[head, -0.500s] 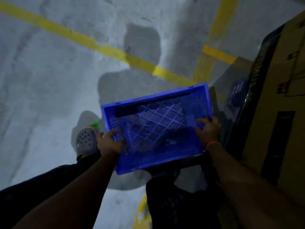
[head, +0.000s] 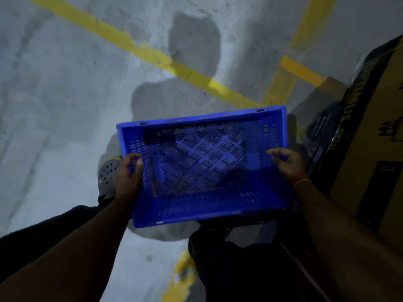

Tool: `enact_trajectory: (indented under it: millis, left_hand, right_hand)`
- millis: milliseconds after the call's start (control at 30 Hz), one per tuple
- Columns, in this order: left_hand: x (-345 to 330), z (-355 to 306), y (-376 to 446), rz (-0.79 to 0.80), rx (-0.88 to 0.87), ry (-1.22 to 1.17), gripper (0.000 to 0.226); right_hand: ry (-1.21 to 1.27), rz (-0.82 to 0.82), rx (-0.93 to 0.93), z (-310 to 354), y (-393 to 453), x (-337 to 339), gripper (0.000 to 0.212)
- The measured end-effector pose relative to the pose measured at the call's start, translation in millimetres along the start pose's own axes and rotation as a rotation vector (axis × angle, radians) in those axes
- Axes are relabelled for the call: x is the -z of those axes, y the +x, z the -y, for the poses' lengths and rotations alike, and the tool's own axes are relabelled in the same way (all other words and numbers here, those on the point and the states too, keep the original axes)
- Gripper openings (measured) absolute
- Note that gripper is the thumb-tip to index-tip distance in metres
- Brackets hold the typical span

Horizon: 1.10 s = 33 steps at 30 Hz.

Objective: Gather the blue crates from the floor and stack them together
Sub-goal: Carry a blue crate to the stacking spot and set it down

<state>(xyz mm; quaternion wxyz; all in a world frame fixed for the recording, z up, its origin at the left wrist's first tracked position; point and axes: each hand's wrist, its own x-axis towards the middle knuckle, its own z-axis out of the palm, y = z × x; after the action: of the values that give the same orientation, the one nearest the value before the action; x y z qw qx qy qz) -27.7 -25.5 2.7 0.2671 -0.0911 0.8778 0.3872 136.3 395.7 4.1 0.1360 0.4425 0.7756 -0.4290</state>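
You are looking down past your own arms at a dim concrete floor painted with yellow lines. At about nine o'clock from the middle of the view, a grey perforated clog rests on the floor, partly hidden by your left forearm. Just beside it, your left hand grips the left short wall of the blue crate, thumb curled over the rim and fingers wrapped outside. The crate fills the centre of the view, held in the air above the floor, open side up and tilted so its far rim sits toward twelve o'clock; its slotted bottom shows a diamond pattern, and nothing lies inside. At about three o'clock, your right hand holds the right short wall, fingers curled over the rim; an orange band circles that wrist. Farther right, from two to four o'clock, a large brown cardboard box with dark printed markings stands close to the crate. Your dark trouser legs show at six o'clock.
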Motion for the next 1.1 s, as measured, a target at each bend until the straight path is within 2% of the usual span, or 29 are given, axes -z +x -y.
enact_trajectory:
  millis: [133, 267, 400, 467, 567, 667, 767, 867, 1100]
  left_hand:
    - [63.2, -50.7, -20.3, -0.124, -0.088, 0.055, 0.022]
    - [148.8, -92.3, -45.0, -0.098, -0.128, 0.077, 0.027]
    - [250.5, -126.3, -88.0, -0.138, -0.182, 0.028, 0.033]
    - [306.5, -133.1, -109.8, -0.186, -0.192, -0.023, 0.032]
    - [391.9, -124.9, -141.4, -0.275, -0.142, -0.150, 0.029]
    - [472.7, -96.3, -159.9, -0.352, -0.091, -0.240, 0.032]
    - [547.6, -47.6, -173.2, -0.426, -0.011, -0.292, 0.040]
    - [611.3, 9.4, -195.4, -0.542, 0.090, -0.299, 0.038]
    - [705.4, 121.9, -297.5, -0.891, 0.346, -0.485, 0.034]
  right_hand:
    - [-0.011, 0.042, 0.063, 55.4, -37.6, 25.4, 0.033]
    - [-0.061, 0.127, 0.110, 140.1, -90.1, 61.8, 0.032]
    - [-0.174, 0.178, 0.211, 225.0, -138.6, 96.5, 0.054]
    - [-0.243, 0.178, 0.287, 287.3, -169.0, 103.3, 0.059]
    - [-0.300, 0.209, 0.403, 399.1, -218.6, 90.9, 0.046]
    - [-0.353, 0.278, 0.508, 499.6, -254.8, 46.1, 0.049]
    - [-0.469, 0.317, 0.559, 591.5, -291.1, -22.8, 0.028]
    - [-0.567, 0.331, 0.680, 673.9, -325.0, -102.1, 0.025]
    - [-0.873, 0.548, 1.084, 829.0, -422.1, -303.2, 0.023]
